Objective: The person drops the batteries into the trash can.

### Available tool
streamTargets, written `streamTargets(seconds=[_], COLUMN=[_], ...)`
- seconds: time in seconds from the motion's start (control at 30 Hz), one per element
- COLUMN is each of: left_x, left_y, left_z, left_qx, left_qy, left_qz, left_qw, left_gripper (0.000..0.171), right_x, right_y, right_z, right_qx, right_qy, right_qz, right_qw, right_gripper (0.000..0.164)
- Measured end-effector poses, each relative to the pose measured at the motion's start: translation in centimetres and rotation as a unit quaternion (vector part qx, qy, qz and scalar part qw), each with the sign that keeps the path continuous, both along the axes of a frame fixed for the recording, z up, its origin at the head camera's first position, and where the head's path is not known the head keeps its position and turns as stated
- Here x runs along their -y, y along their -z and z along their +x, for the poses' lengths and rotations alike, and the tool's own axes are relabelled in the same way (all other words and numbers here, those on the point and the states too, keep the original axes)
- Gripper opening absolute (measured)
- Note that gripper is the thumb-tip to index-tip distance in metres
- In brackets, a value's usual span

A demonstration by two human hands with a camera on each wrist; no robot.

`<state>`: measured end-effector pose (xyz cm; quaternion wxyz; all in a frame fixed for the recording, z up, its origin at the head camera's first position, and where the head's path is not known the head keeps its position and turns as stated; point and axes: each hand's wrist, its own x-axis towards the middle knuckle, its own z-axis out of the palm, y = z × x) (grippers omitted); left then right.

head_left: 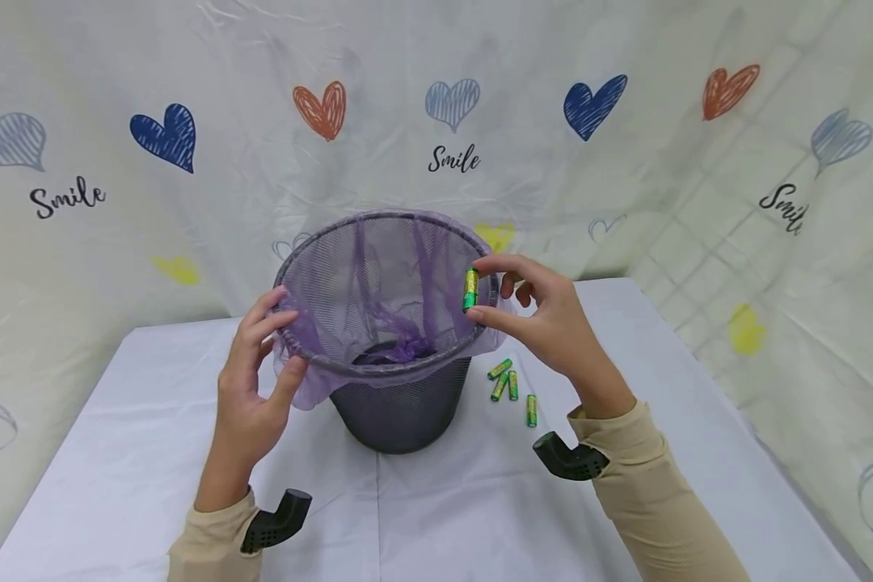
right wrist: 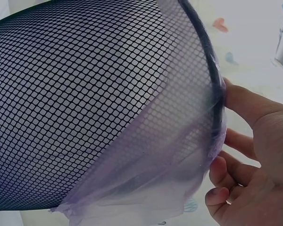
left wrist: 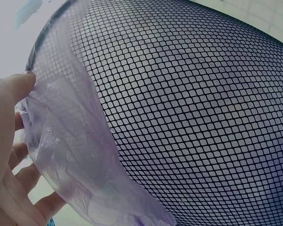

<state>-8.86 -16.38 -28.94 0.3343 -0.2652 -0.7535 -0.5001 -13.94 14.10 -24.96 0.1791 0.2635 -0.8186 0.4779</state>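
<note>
The left hand (head_left: 250, 384) grasps the rim (head_left: 389, 371) of the bin (head_left: 400, 416) at its left side, fingers over the edge and thumb lower down at the front. This grip probably steadies the bin and keeps the bag (left wrist: 80, 146) from slipping.

The right hand (head_left: 541, 311) pinches one battery (head_left: 470, 284) end to end, index finger at the top and thumb at the bottom. The battery is roughly upright at the right side of the rim, in line with the bin's mouth; the end grip likely leaves its sides free for a clean release. The right wrist view does not show it.

The bin is black mesh and stands on the table (head_left: 444, 525). The bag is purple and see-through, with its edge folded outward over the rim. Inside, it bunches near the bottom; whether anything lies under those folds cannot be told.

Four loose batteries (head_left: 512, 385) lie right of the bin: three close together, one slightly apart, nearer the person, presumably within easy reach of the right hand.
</note>
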Motion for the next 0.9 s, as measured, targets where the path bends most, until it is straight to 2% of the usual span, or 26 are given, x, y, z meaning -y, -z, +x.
streamTargets(seconds=[0.1,0.33,0.53,0.9], left_x=[-0.1,0.0,-0.1,0.0], left_y=[0.0,0.0,0.1,0.0], left_z=[-0.1,-0.1,-0.1,0.0], left_qx=[-0.002,0.0,0.001,0.004], left_qy=[0.002,-0.004,-0.002,-0.009], left_qz=[0.003,-0.001,0.0,-0.005], left_qw=[1.0,1.0,1.0,0.9999], left_gripper=[0.037,0.037,0.037,0.037], right_x=[-0.3,0.8,0.5,-0.9], right_y=[0.5,-1.7,-1.8,-1.5], right_z=[-0.4,1.4,1.6,1.7], right_qx=[-0.005,-0.001,-0.003,0.002], right_qy=[-0.007,-0.016,0.006,0.022], right_qz=[-0.001,-0.004,-0.006,-0.014], right_qw=[1.0,1.0,1.0,1.0], right_gripper=[0.044,0.044,0.051,0.05])
